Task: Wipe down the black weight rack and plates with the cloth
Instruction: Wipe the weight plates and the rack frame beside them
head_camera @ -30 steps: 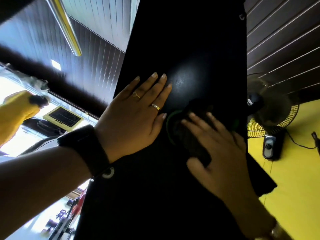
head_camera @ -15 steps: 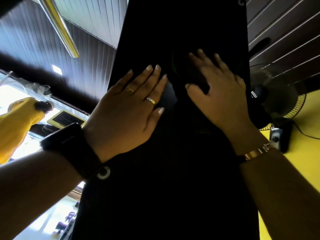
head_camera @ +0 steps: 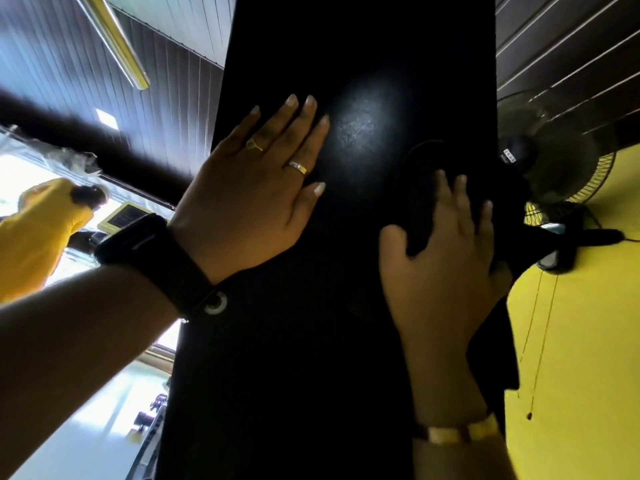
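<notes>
A small white label sits on the hub of the one fan at the right edge, too small to read; the left hand lies flat on the black rack panel in the centre, fingers straight and close together, wearing two rings; the right hand, fingers spread, seems to press the one dark cloth against the panel's right side.
</notes>
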Available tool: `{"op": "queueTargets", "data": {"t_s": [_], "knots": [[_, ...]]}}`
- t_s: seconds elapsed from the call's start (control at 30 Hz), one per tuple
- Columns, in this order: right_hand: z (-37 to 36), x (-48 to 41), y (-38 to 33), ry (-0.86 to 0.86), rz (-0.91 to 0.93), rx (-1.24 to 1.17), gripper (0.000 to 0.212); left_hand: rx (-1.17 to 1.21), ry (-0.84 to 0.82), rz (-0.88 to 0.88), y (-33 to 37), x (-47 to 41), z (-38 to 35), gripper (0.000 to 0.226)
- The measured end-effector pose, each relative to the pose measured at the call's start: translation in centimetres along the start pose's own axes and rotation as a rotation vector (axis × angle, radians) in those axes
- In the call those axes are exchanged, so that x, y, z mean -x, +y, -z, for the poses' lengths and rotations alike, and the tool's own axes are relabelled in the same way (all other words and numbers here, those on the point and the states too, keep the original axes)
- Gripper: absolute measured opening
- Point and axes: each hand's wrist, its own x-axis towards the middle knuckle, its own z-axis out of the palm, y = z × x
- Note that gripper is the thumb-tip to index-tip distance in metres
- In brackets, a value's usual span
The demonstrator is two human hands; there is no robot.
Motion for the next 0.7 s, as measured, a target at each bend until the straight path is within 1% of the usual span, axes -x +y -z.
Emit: {"op": "queueTargets", "data": {"t_s": [0.1,0.17,0.27,0.33,0.37,0.43,0.53,0.6,0.63,0.67,0.7], "knots": [[-0.9,3.5,-1.8,0.013,0.109,0.024,0.078,0.018,0.010,0.002,0.2,0.0,0.1,0.061],[-1.0,5.7,-1.7,-0.035,0.225,0.054,0.078,0.027,0.017,-0.001,0.2,0.0,0.2,0.060],[-0.1,6.8,0.6,-0.112,0.407,0.073,0.080,0.021,0.002,-0.017,0.1,0.1,0.2,0.061],[0.6,6.7,2.4,-0.135,0.455,0.072,0.081,0.017,-0.019,-0.030,0.0,0.3,0.3,0.063],[0.9,6.5,3.3,-0.136,0.441,0.067,0.081,0.021,-0.030,-0.037,0.0,0.3,0.4,0.064],[1.2,6.8,4.5,-0.122,0.330,0.051,0.080,0.030,-0.061,-0.052,0.0,0.5,0.6,0.065],[1.5,8.8,4.1,-0.049,0.004,-0.006,0.079,0.034,-0.109,-0.072,0.1,1.3,0.9,0.068],[1.1,10.8,2.2,-0.013,-0.201,0.000,0.078,0.049,-0.128,-0.072,0.4,2.0,1.2,0.069],[0.8,12.0,0.9,-0.015,-0.257,0.036,0.077,0.054,-0.138,-0.074,0.6,2.5,1.3,0.069],[0.5,13.1,-0.4,-0.028,-0.274,0.080,0.075,0.056,-0.146,-0.076,0.8,2.9,1.4,0.070],[0.1,14.0,-1.7,-0.056,-0.254,0.117,0.074,0.054,-0.154,-0.079,0.9,3.1,1.4,0.070]]}}
